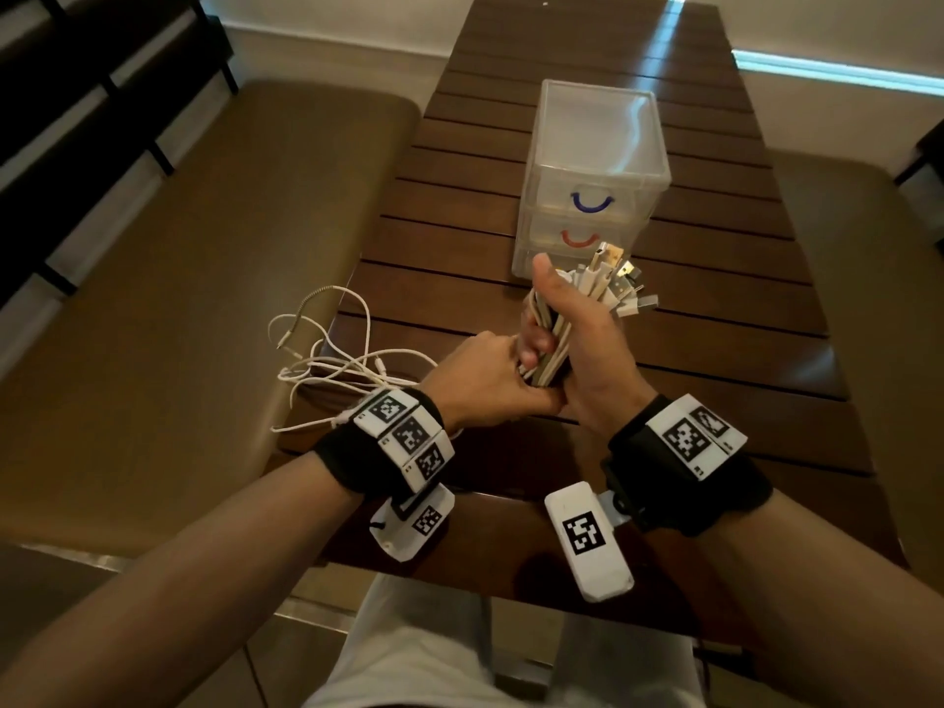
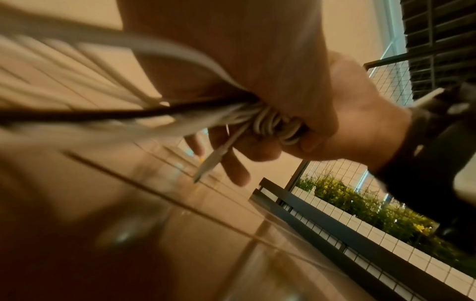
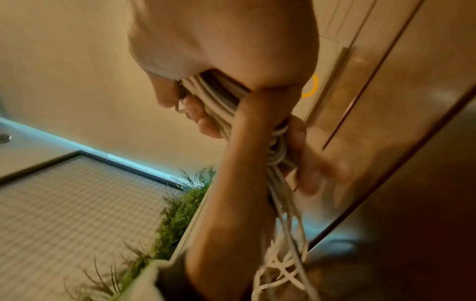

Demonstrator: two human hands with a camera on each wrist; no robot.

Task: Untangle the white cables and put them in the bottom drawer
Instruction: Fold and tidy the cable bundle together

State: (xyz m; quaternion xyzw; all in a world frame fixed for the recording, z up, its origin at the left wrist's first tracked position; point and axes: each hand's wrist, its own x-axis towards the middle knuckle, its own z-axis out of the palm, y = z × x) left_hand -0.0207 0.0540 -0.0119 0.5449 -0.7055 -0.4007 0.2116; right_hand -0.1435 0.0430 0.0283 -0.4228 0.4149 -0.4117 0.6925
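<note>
Both hands meet over the near part of the dark brown slatted wooden table [image 1: 715, 350], in front of a small clear plastic three-drawer box [image 1: 597, 161] that stands further along the table. The right hand [image 1: 587, 350] is wrapped tightly around a bundle of white cables [image 1: 549, 339], thumb up, with the plug ends [image 1: 620, 283] fanning out above the fist toward the drawer box. The left hand [image 1: 485, 380] sits just beside it on the side away from the drawer box's right edge, its fingers curled into the same bundle lower down, touching the right hand. From the left hand a loose tangle of thin white cable [image 1: 332, 360] spills out past the table's left edge, hanging over the tan padded bench [image 1: 179, 298] beside the table.

The drawer box shows a blue curved handle [image 1: 591, 201] on its top drawer and a red one [image 1: 580, 240] on the middle drawer; the bottom drawer front is hidden behind the raised plugs, so whether it is pulled out cannot be told.

In the left wrist view the cables [image 2: 270, 122] loop tightly inside the closed fingers, one plug [image 2: 213, 160] hanging free.
</note>
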